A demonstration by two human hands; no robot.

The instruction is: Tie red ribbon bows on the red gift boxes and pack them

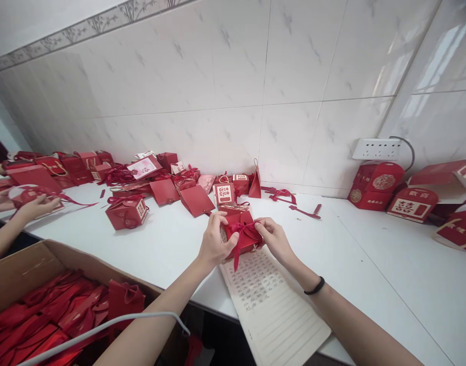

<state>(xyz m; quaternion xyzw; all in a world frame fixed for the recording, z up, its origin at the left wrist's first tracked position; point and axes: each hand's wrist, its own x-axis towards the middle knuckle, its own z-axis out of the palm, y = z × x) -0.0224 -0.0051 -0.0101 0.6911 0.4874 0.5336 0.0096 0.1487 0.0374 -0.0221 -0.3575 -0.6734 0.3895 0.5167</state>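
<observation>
A small red gift box (245, 218) stands in front of me, with a dark red ribbon (236, 254) tied into a bow on it. My left hand (214, 240) is closed on the ribbon at the box's left side, thumb against the bow. On the other side, my right hand (275, 241) pinches the ribbon's right part between thumb and fingers. One ribbon tail hangs down the box's front. Beneath the box lies a notebook (290, 315) with handwritten lines, reaching past the table's front edge.
Red boxes, including one tied box (126, 213), crowd the white table (370, 284) along the wall. A cardboard carton (61, 251) full of red packaging sits lower left, crossed by a white cable (137, 316). At far left a co-worker's hands (36, 207) hold a red box with ribbon.
</observation>
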